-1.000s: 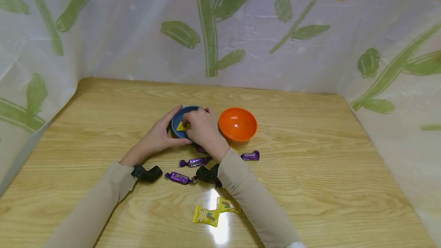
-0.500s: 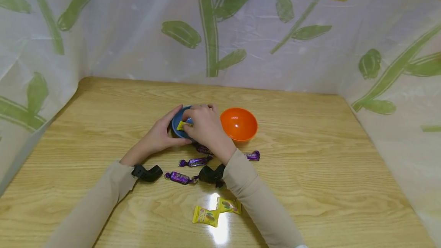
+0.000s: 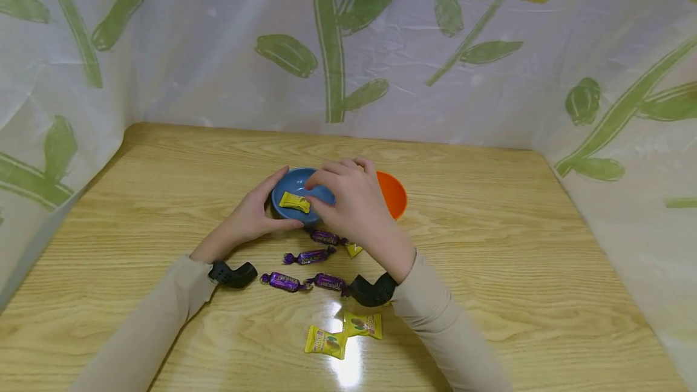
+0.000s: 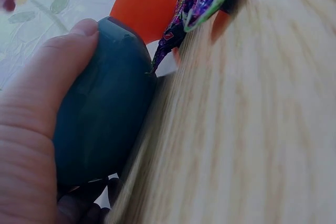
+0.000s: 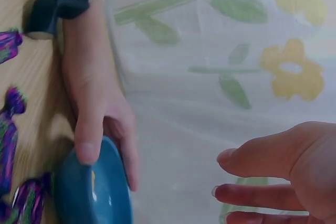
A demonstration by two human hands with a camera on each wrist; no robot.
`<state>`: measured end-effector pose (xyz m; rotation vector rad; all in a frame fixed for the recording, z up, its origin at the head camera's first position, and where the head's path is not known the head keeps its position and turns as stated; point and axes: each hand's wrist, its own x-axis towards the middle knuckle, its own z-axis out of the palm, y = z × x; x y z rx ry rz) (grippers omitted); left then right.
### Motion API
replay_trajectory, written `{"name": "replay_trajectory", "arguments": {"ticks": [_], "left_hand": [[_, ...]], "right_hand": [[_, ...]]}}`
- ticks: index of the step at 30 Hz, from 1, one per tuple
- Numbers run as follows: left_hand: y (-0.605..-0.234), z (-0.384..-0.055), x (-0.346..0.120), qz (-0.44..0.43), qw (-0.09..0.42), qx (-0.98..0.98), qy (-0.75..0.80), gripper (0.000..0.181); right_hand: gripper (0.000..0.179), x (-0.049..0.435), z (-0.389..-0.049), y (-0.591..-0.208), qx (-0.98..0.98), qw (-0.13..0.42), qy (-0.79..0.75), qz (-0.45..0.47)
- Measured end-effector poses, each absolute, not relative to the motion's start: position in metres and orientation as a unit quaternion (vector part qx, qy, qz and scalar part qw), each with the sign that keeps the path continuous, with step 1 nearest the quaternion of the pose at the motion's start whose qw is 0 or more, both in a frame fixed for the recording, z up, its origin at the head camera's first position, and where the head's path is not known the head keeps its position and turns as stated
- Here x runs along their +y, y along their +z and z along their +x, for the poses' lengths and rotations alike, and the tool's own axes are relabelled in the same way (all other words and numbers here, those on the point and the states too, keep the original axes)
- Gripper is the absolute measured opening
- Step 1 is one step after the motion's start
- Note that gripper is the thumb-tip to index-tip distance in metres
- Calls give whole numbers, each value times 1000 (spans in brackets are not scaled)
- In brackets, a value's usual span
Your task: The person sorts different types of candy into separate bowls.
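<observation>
Thumb and fingers of my left hand [image 3: 249,213] hold the blue bowl [image 3: 296,180] around its left side. In the left wrist view the thumb lies along the wall of the blue bowl [image 4: 105,108]. A yellow-wrapped candy [image 3: 294,202] lies inside the bowl. Over the bowl's right side hovers my right hand [image 3: 354,201], with nothing between its fingers. The right wrist view shows this right hand [image 5: 283,174] with thumb and fingers apart. Behind it, the orange bowl [image 3: 394,195] is partly hidden.
Several purple-wrapped candies [image 3: 310,256] lie in front of the bowls. Two yellow candies [image 3: 325,342] rest nearer the front, and another yellow candy [image 3: 354,250] is partly covered by the right arm. A white sheet with painted flowers [image 3: 218,47] surrounds the wooden table [image 3: 490,259].
My right hand has let go of the yellow candy in the blue bowl and moved up and right, now covering part of the orange bowl. The left hand has stayed on the blue bowl.
</observation>
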<state>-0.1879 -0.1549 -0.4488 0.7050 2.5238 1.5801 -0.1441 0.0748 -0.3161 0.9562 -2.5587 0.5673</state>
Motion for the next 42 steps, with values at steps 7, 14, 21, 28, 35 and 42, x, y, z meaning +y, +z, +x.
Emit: {"name": "replay_trajectory", "arguments": {"ticks": [7, 14, 21, 28, 35, 42], "left_hand": [[-448, -188, -154, 226, 45, 826, 515, 109], [-446, -186, -153, 216, 50, 834, 505, 109], [-445, -186, -153, 218, 50, 834, 504, 109], [-446, -187, -153, 222, 47, 836, 499, 110], [-446, -187, -154, 218, 47, 841, 494, 111], [-445, -186, -153, 217, 47, 843, 491, 112]], "right_hand": [[8, 100, -133, -328, -898, 185, 185, 354], [12, 117, -125, -344, -912, 132, 137, 364], [15, 121, -115, -353, -917, 96, 75, 381], [18, 115, -109, -358, -935, 36, 15, 353], [15, 111, -108, -366, -946, 3, 2, 325], [14, 109, -110, -367, -945, -8, -1, 326]]}}
